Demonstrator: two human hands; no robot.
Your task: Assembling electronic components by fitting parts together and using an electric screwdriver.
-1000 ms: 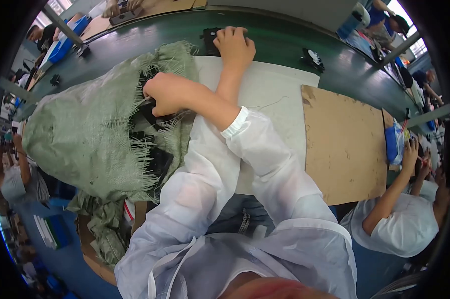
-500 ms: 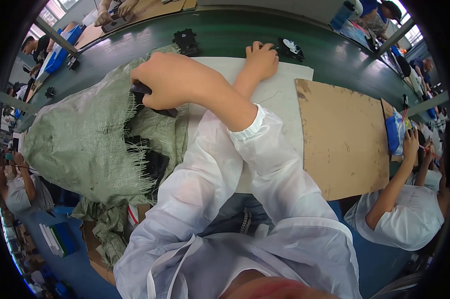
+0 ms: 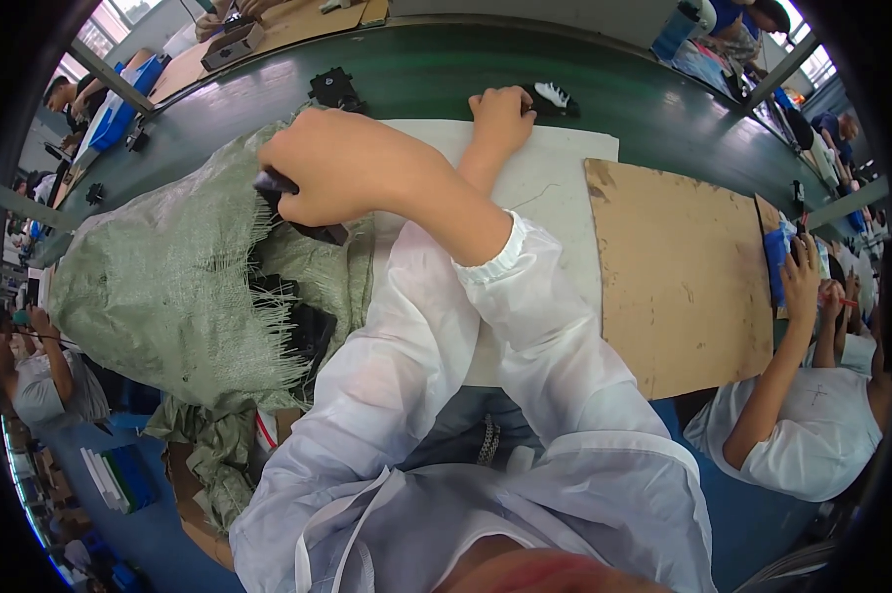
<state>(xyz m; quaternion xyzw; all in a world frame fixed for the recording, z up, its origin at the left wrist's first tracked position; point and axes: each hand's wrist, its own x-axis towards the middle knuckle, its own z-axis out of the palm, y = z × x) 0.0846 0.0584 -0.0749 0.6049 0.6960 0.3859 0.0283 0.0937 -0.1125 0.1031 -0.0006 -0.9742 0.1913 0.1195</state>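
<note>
My forearms cross, the right over the left. On the left, my right hand (image 3: 332,168) is closed around a black plastic part (image 3: 320,234), just above the frayed mouth of a green woven sack (image 3: 160,287). Its grip hides much of that part. More black parts (image 3: 308,331) show inside the sack's opening. My left hand (image 3: 502,114) reaches over the far edge of the white sheet (image 3: 555,188) to the green belt. Its fingers are closed on the near left edge of a black part with a white piece (image 3: 555,96), which looks tilted.
Another black part (image 3: 337,91) lies on the green conveyor belt (image 3: 426,64) beyond the sack. Brown cardboard (image 3: 678,277) covers the table at right, beside a co-worker's arm (image 3: 782,366). A carton with crumpled sacking (image 3: 219,460) stands below left. An open grey box (image 3: 234,44) sits across the belt.
The belt part behind the sack has shifted left. My left hand has moved slightly left and taken hold of the black-and-white part, which has tilted. My right hand keeps its grip, nearly still.
</note>
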